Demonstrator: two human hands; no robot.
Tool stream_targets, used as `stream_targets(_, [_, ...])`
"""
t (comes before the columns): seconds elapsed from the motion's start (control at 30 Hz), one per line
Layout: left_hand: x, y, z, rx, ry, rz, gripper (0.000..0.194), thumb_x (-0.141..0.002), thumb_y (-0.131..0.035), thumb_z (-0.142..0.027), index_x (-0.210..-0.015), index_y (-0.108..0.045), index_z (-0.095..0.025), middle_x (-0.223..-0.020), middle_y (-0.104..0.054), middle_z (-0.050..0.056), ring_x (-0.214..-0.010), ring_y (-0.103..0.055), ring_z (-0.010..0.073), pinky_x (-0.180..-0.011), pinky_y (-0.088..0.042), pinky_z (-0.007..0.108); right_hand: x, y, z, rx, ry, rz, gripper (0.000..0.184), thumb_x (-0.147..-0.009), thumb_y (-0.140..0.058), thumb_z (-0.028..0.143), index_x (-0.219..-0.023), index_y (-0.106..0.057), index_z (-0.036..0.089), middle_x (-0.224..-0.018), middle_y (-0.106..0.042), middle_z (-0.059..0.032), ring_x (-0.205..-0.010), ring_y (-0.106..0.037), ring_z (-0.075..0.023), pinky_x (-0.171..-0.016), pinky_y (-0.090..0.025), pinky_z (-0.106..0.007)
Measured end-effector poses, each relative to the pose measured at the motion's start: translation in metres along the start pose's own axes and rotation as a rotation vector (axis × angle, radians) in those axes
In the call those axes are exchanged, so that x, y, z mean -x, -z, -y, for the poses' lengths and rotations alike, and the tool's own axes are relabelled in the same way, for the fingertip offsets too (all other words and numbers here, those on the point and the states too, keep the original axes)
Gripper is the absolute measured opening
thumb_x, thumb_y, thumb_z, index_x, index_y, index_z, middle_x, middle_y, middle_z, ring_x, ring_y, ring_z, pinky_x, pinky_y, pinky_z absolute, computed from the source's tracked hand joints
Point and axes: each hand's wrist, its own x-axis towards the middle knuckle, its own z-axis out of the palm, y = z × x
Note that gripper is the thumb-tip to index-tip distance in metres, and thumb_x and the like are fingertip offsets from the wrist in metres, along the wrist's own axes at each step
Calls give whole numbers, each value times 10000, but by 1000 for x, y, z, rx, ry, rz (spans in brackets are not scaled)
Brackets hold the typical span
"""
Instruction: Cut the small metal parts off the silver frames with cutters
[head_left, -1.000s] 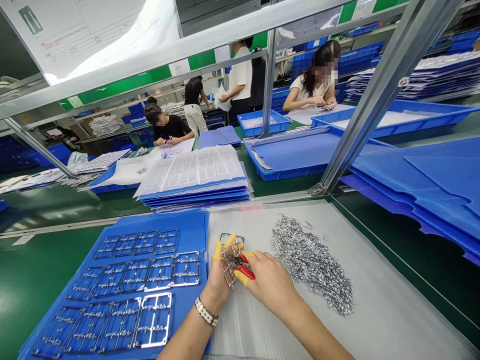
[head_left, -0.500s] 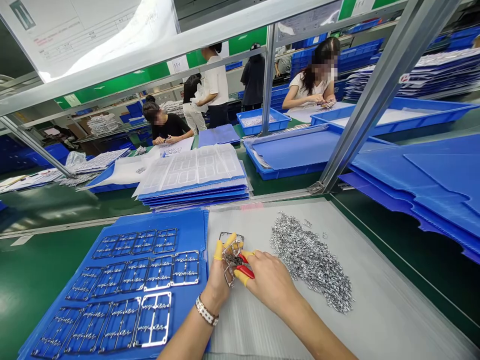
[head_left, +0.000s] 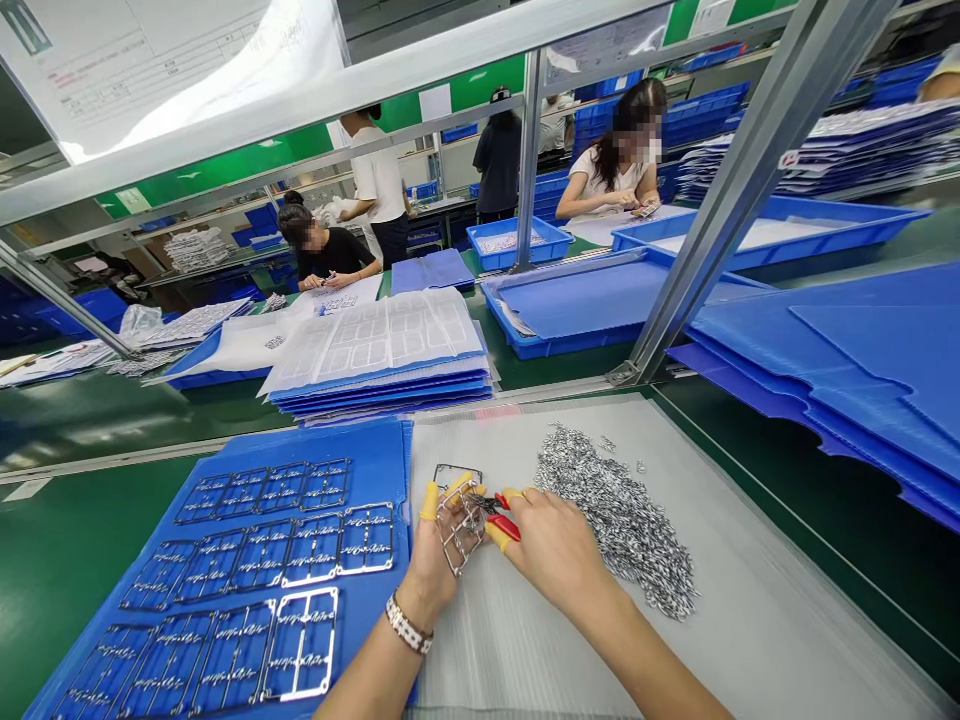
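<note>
My left hand [head_left: 427,572], with yellow finger covers, grips a small shiny sprue frame [head_left: 454,550] tilted upright over the grey sheet. My right hand [head_left: 559,550], also with yellow covers, is closed around red-handled nippers [head_left: 504,527]. Their dark jaws point left at the frame's upper right side; whether the blades touch it I cannot tell. Another sprue frame [head_left: 459,468] lies just beyond my left fingers, partly hidden. To the right spreads a pile of small silvery pieces [head_left: 615,525]. Rows of sprue frames [head_left: 300,645] with script-like parts lie left on a blue sheet [head_left: 375,655].
Stacked blue sheets with a clear tray [head_left: 382,335] on top stand behind the work area. A blue bin [head_left: 570,300] and metal post [head_left: 712,230] are at back right. More blue sheets [head_left: 847,340] jut in at right. Several people work across the bench.
The nippers have shifted slightly right, away from the middle of the held frame, and their handles look a bit further apart. My left hand keeps its hold. A standing person behind moved left.
</note>
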Motion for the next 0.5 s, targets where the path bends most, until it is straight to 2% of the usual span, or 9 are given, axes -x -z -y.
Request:
stream_targets(0.37, [1,-1,2,-55,-26,2,574,-875,-424,-610,-1168,-657,-176,-1199,-652,120,-1115,-578,271,-844,-468,328,-4,-6,1,-19,13,13,280,-872,-527,389,-989,-663,174,-917,-686,-103,-887,-637,-272,-737,-429,-362])
stream_targets(0.5, [0,2,5,-94,-37,-56,569,-867,-447,-610,-1192,-645,-188,-1207,-650,113,-1115,-575,265,-845,-463,323,-5,-5,2,0,21,5,232,-862,-556,350,-957,-667,171,-884,-684,-100,-854,-645,-264,-712,-429,-346])
